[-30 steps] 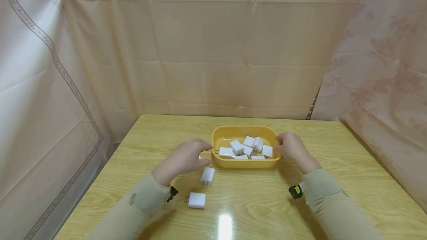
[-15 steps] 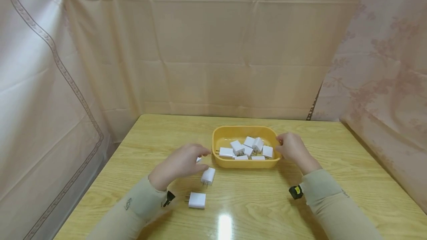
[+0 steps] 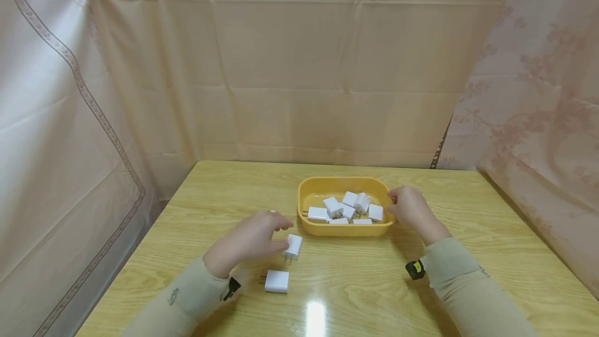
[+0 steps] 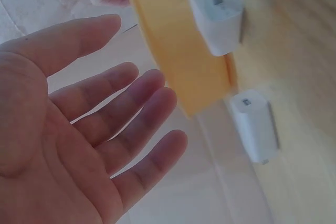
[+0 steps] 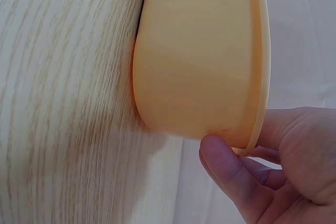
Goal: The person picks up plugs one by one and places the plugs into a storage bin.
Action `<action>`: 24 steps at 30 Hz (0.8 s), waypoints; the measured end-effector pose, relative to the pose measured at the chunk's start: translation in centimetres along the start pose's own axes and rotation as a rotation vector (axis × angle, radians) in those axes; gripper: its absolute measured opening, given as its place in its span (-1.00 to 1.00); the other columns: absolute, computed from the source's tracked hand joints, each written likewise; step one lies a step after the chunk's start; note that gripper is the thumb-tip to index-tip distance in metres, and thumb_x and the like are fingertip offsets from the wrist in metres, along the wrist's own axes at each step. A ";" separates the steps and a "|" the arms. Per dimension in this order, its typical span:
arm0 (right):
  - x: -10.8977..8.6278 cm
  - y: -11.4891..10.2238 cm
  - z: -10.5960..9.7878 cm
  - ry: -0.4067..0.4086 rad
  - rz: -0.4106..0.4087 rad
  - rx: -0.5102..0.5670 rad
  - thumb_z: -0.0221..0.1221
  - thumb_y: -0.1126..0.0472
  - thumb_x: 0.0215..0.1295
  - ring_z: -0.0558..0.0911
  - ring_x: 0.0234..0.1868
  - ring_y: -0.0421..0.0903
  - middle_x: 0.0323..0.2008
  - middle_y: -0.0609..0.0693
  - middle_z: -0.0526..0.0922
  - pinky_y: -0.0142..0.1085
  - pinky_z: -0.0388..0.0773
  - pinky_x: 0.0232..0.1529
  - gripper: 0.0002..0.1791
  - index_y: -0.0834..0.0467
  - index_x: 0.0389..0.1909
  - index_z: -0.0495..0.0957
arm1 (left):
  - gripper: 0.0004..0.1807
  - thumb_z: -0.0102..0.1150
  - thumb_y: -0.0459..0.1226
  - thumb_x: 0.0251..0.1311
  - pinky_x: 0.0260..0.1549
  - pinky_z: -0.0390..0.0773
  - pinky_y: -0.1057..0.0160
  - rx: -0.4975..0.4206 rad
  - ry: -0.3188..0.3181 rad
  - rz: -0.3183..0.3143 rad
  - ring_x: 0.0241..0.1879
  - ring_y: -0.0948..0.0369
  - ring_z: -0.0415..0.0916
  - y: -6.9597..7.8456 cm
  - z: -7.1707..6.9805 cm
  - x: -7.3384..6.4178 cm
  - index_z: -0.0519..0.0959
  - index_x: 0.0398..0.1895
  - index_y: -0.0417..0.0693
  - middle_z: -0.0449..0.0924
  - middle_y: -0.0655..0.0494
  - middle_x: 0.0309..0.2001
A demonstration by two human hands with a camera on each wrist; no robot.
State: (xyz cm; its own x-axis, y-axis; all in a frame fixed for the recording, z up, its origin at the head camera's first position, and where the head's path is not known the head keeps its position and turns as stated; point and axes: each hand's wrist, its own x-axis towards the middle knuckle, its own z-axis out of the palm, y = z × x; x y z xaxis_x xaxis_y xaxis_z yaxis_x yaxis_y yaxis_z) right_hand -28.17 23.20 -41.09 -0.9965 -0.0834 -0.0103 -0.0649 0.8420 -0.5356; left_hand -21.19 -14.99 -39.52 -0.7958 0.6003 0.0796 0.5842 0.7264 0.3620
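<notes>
My left hand (image 3: 252, 237) hovers over the table, fingers spread and slightly bent. In the left wrist view its palm and fingers (image 4: 152, 111) hold nothing. Just beyond the thumb lies a white wall charger (image 3: 294, 246), its prongs toward me. Closer to me is a second charger (image 3: 277, 281), prongs pointing left. A small white bit behind the left hand is mostly hidden. My right hand (image 3: 412, 211) pinches the right end of a yellow plastic tub (image 3: 346, 230), thumb outside the rim, as the right wrist view (image 5: 252, 166) shows. Inside the tub lie several white chargers (image 3: 375, 212).
The wooden table (image 3: 468, 233) carries everything, with a bright light reflection near its front. A beige curtain (image 3: 299, 66) hangs behind, and pale cloth (image 3: 543, 82) closes off the right side. Both wrists wear a small black camera strap.
My left hand has drawn back leftward and toward me, away from the tub's left end, still holding nothing. The right hand, the tub and the chargers stay where they were.
</notes>
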 end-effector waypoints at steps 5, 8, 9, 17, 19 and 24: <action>0.0 0.1 -0.1 -0.004 0.002 0.000 0.15 0.46 0.28 0.61 -0.40 -0.05 -0.11 0.32 0.64 -0.31 0.63 -0.46 -0.56 0.51 0.19 0.50 | -0.58 0.37 -0.19 0.25 0.00 0.61 0.08 -0.003 0.001 0.008 0.00 0.13 0.62 -0.3 0.5 -0.4 0.66 0.13 -0.17 0.68 0.02 0.04; 0.0 0.1 -0.1 -0.006 0.001 0.000 0.14 0.46 0.29 0.61 -0.40 -0.05 -0.09 0.33 0.65 -0.31 0.63 -0.46 -0.56 0.52 0.19 0.49 | -0.59 0.37 -0.19 0.24 0.00 0.61 0.07 0.005 0.007 0.007 0.01 0.13 0.62 -0.4 0.7 -0.5 0.67 0.12 -0.16 0.68 0.02 0.04; 0.0 0.1 -0.1 -0.007 0.002 0.001 0.14 0.46 0.29 0.61 -0.40 -0.05 -0.09 0.33 0.65 -0.30 0.63 -0.46 -0.55 0.52 0.19 0.49 | -0.59 0.37 -0.19 0.24 0.00 0.61 0.07 0.007 0.009 0.007 0.01 0.12 0.62 -0.4 0.7 -0.5 0.67 0.12 -0.15 0.69 0.02 0.04; 0.0 0.1 0.0 -0.004 -0.007 0.002 0.15 0.46 0.28 0.62 -0.40 -0.04 -0.12 0.32 0.65 -0.31 0.64 -0.46 -0.56 0.53 0.18 0.49 | -0.61 0.38 -0.20 0.22 -0.01 0.61 0.07 0.026 0.015 0.016 0.00 0.12 0.63 -0.6 1.1 -0.5 0.68 0.09 -0.15 0.69 0.02 0.02; 0.0 0.1 -0.1 -0.005 -0.006 0.005 0.16 0.46 0.29 0.62 -0.39 -0.03 -0.12 0.32 0.64 -0.31 0.64 -0.46 -0.56 0.53 0.18 0.49 | -0.60 0.38 -0.21 0.22 0.01 0.61 0.07 0.027 0.019 0.019 0.01 0.12 0.63 -0.6 1.2 -0.4 0.68 0.10 -0.15 0.69 0.02 0.03; 0.0 0.0 -0.1 -0.007 0.003 0.011 0.16 0.45 0.30 0.62 -0.38 -0.02 -0.11 0.32 0.64 -0.32 0.64 -0.45 -0.55 0.52 0.20 0.48 | -0.58 0.38 -0.21 0.22 0.07 0.57 0.06 0.024 0.016 0.018 0.09 0.10 0.59 -0.6 1.3 -0.1 0.67 0.12 -0.16 0.67 0.02 0.08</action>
State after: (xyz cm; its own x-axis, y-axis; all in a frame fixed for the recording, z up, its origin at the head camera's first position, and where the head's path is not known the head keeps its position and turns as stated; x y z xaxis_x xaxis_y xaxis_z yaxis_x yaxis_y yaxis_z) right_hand -28.21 23.27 -41.05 -0.9962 -0.0849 -0.0176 -0.0616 0.8362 -0.5450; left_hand -21.24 -15.07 -40.95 -0.7874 0.6082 0.1004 0.6019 0.7235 0.3379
